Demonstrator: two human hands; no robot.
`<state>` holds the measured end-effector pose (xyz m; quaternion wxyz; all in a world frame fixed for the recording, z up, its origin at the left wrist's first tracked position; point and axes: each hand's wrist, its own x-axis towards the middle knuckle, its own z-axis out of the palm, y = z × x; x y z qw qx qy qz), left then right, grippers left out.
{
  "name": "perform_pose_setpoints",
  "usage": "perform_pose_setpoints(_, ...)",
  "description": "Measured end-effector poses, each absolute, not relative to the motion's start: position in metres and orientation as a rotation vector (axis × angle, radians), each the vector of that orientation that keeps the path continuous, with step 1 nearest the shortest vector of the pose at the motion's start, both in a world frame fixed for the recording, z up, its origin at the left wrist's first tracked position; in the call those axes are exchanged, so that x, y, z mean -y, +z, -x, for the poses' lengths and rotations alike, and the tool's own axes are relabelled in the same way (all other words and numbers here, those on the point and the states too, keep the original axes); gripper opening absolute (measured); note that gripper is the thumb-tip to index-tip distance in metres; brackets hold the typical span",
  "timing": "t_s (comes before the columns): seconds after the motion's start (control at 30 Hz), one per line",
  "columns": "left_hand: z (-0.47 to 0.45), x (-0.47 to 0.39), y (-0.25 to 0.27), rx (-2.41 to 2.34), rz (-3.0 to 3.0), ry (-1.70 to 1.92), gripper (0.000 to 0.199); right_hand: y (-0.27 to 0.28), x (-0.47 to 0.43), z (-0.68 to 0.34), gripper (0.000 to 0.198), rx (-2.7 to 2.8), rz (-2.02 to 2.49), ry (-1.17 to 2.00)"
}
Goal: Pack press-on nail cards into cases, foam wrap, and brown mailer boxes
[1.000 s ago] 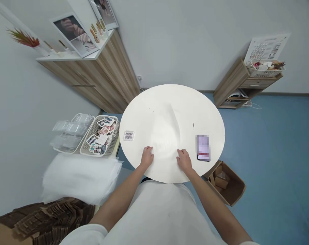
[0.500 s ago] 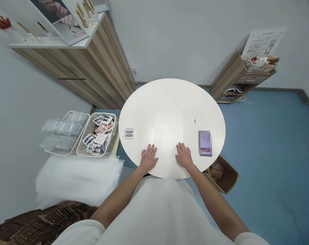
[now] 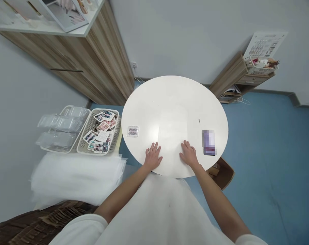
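My left hand (image 3: 152,157) lies flat on the white round table (image 3: 173,92), near its front edge, with the fingers spread. To its right, my right hand (image 3: 189,154) also rests on the tabletop, palm down, thumb apart from the fingers. Neither hand holds anything. Up and left of my left hand is a small clear case (image 3: 133,131) with rows of dark press-on nails. A blurred-out purple rectangular item (image 3: 209,143) lies to the right of my right hand. Between the hands is a paler rectangular patch; whether it is a sheet or a reflection, I cannot tell.
Left of the table, a white basket (image 3: 80,142) holds cards of press-on nails. Another basket beside it holds clear plastic packs (image 3: 59,127). White sheets (image 3: 77,177) are stacked in front. An open cardboard box (image 3: 226,175) stands at lower right; wooden cabinets (image 3: 103,58) stand behind.
The view has shifted slightly, so the table and the things on it appear a little farther right. Both hands stay flat on the tabletop.
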<state>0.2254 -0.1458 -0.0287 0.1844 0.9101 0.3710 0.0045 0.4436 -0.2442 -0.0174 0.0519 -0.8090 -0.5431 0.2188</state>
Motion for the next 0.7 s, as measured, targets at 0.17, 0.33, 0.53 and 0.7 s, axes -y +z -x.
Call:
perform_pose_setpoints(0.17,-0.200,0.117,-0.023,-1.301,-2.367,0.169,0.055,-0.006,0.209,-0.415,0.052,1.496,2.314,0.663)
perform_pose_setpoints(0.33,-0.157,0.057,-0.023,-1.700,-1.923,0.360,0.064,0.004,0.141,-0.358,0.060,1.370,2.023,1.025)
perform_pose_setpoints(0.53,-0.131,0.012,-0.029,-1.610,-1.598,0.484,0.052,0.001,0.075,-0.298,0.068,1.000,1.730,1.465)
perform_pose_setpoints(0.7,-0.131,0.007,-0.036,-1.527,-1.474,0.484,0.047,-0.004,0.054,-0.276,0.062,0.810,1.591,1.573)
